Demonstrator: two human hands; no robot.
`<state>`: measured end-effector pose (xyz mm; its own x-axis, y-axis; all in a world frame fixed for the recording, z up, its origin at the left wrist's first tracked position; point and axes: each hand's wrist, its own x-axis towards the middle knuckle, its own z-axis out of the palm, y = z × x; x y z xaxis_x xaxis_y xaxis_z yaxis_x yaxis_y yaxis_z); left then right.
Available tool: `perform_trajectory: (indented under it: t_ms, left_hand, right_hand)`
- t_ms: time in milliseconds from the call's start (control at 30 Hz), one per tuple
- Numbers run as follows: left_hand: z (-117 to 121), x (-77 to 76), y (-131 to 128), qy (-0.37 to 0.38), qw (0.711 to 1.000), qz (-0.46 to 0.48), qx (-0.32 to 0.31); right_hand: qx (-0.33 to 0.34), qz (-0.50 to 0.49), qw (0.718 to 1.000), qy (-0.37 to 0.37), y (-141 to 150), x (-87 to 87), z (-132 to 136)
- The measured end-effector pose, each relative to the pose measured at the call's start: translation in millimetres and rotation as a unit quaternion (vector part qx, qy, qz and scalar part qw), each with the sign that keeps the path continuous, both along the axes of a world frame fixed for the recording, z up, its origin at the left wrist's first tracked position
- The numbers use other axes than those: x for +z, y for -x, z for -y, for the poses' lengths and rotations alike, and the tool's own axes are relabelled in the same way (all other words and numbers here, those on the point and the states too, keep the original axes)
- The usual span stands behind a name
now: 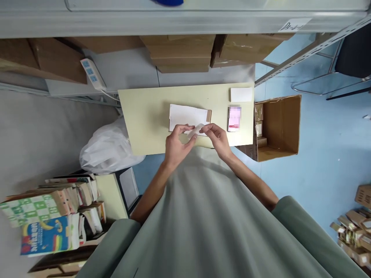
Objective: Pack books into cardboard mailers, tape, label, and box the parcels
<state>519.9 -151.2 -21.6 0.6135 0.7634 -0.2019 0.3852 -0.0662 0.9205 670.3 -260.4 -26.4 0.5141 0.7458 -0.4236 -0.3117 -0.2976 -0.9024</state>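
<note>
A small whitish piece (196,131), thin and slightly see-through, is held between my two hands above the near edge of the table. My left hand (179,145) pinches its left part between thumb and fingers. On the other side, the fingertips of my right hand (219,140) are closed on its right end. Whether it is paper or film I cannot tell. Just beyond my fingers a white sheet or pad (188,115) with a brown strip at its right end lies flat, its near edge partly covered by my hands.
On the pale yellow table (145,123) lie a phone (234,117) and a white card or box (241,94). An open carton (278,127) stands at right. A white plastic bag (107,148) and stacked books (58,208) are at left. A metal shelf (185,24) overhangs the far side.
</note>
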Motion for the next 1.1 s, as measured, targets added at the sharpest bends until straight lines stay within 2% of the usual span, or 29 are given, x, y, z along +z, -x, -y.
perform_trajectory:
  t_ms: [100, 200, 333, 700, 1100]
  left_hand:
    - [0.9, -4.7, -2.6, 0.095, 0.993, 0.032, 0.065]
    - [-1.8, -6.9, -2.8, 0.211, 0.967, 0.070, 0.123]
    - [-4.5, -5.0, -1.4, 0.292, 0.940, 0.095, 0.146]
    - [1.7, -5.1, -5.7, 0.335, 0.925, 0.107, 0.143]
    - [-0.6, -7.4, -3.0, 0.340, 0.924, 0.106, 0.141]
  right_hand:
    - [0.001, 0.026, 1.000, 0.018, -12.1, -9.3, 7.5]
    - [-0.002, 0.040, 0.999, 0.036, -23.2, -23.8, 15.5]
    - [-0.002, 0.035, 0.998, 0.052, -31.0, -39.8, 24.5]
    - [-0.009, 0.006, 0.999, 0.052, -35.6, -50.8, 29.1]
    - [-0.009, -0.003, 0.997, 0.081, -33.2, -59.3, 34.5]
